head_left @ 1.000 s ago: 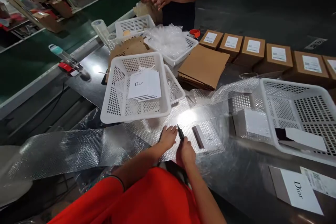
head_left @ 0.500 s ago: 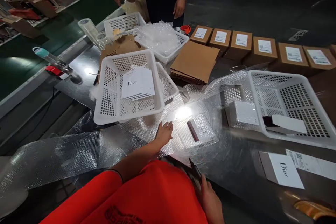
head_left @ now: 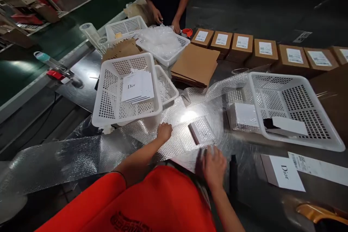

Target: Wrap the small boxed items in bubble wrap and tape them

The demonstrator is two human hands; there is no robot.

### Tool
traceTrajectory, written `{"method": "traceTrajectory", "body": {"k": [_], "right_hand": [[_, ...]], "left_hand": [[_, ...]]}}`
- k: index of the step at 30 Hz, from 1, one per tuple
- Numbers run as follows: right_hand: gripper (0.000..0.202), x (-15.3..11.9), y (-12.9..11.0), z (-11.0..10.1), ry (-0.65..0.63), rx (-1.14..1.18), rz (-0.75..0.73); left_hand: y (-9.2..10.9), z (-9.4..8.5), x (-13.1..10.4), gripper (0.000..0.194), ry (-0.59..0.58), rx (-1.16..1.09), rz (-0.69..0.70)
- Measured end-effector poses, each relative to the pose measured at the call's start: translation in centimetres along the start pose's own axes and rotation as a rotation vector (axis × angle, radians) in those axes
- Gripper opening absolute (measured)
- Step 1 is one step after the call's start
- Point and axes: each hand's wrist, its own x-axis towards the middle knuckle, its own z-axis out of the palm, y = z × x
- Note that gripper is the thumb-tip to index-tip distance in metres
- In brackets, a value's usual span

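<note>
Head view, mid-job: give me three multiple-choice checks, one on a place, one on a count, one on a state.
1. Where does the left hand rest?
A. On the bubble wrap
B. Inside a basket
C. On a brown box

2. How many labelled brown boxes can be counted in the row at the far edge?
A. Two
B. At least six
C. None

3. How does the small white box in front of the hands lie?
A. Upright inside a basket
B. Flat on the wrap with wrap over it
C. Held up in the right hand

Answers:
1 A, the curled fingers press the sheet beside the white basket.
2 B, six white labels show before the row leaves the picture.
3 B, bubble texture shows across its top; the blurred right hand is at the wrap's near edge.
</note>
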Motion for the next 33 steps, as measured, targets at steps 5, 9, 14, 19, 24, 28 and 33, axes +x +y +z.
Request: {"method": "traceTrajectory", "body": {"k": [5,9,14,19,24,28,33], "right_hand": [[0.057,5.2,-6.2,1.6,-0.395,0.054,-0.389],[0.06,6.1,-7.2,2.8,-0.458,0.014,-0.326],[0.062,6.1,-6.9,3.0,-0.456,0.038,-0.327],[0.058,6.1,-7.6,2.3,-0.474,-0.004,-0.315],[0.049,4.8,-8.3,1.9,-0.364,-0.09,-0.293],[0.038,3.6,-7.4,1.6,-0.326,-0.114,-0.293],[0.031,2.7,-5.7,1.1,-0.344,-0.078,-0.338]], "left_hand": [[-1.1,-0.6,0.8,0.027,-0.088,-0.035,0.004],[-2.6,-1.7,0.7,0.022,-0.149,-0.055,0.051],[-4.7,-3.4,-1.0,0.015,-0.185,-0.042,0.093],[-8.6,-6.7,-3.1,0.016,-0.126,0.05,0.015],[-6.8,-7.0,-5.0,0.033,-0.055,0.1,0.06],[-1.3,-3.9,-5.7,0.045,0.04,0.089,0.222],[2.3,-0.8,-5.0,0.024,-0.017,0.147,0.54]]}}
